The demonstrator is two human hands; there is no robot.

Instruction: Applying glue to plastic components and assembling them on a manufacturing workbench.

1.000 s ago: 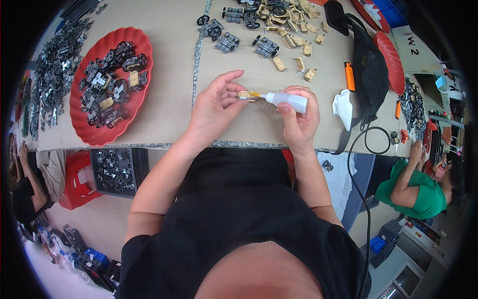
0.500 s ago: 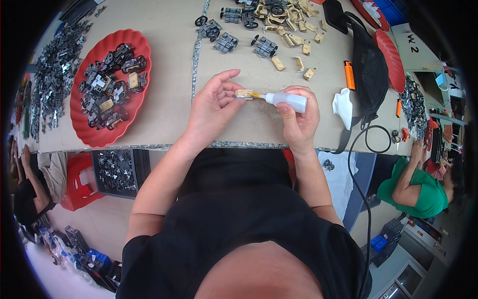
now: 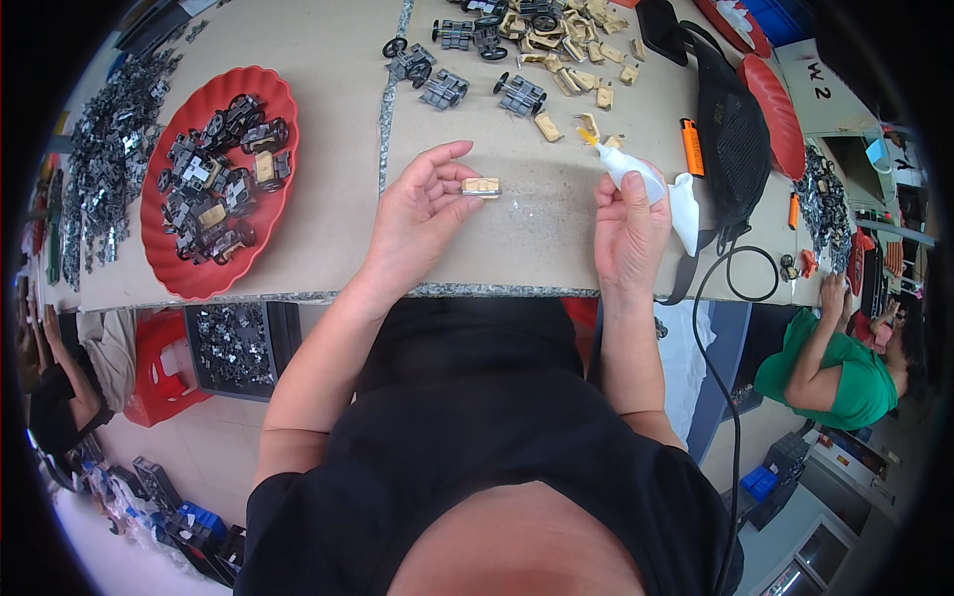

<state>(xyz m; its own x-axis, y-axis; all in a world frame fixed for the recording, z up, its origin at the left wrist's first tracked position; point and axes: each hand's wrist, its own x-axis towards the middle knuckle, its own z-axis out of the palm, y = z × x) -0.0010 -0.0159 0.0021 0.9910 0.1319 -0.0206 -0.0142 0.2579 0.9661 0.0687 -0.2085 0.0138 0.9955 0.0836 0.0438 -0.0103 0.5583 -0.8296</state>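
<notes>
Between the thumb and fingers of my left hand is a small tan plastic part with a silvery strip along it. My right hand is wrapped round a white squeeze bottle with a yellowish tip, pointing up and left, apart from the tan part. Beyond my hands lie loose tan parts and grey toy-car chassis with black wheels. At the left a red scalloped tray holds several assembled grey, black and tan pieces.
A crumpled white tissue, an orange lighter and a black mesh bag lie at the right. A black cable hangs over the table edge. Small grey parts are heaped far left. Co-workers sit at both sides, one in green.
My right hand has drawn the bottle away to the right and tipped its nozzle upward, off the tan part. My left hand stays nearly in place with the part.
</notes>
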